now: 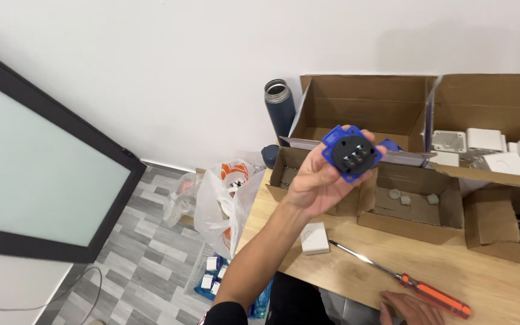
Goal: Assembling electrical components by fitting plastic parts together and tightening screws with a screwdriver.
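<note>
Right hand [410,308] cut off by the lower edge; rightmost cardboard box [507,232] cropped at the right edge; its dark contents indistinct.

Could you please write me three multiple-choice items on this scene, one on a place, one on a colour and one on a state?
1. Where does the screwdriver lie?
A. on the wooden table
B. on the floor
C. in a box

2. What colour is the socket held up by the left hand?
A. red
B. blue and black
C. white

3. How is the cardboard box at the wall?
A. taped shut
B. crushed flat
C. open

Answers: 1 A, it rests on the tabletop by the right hand; 2 B, blue frame, black middle; 3 C, its flaps stand open.
</note>
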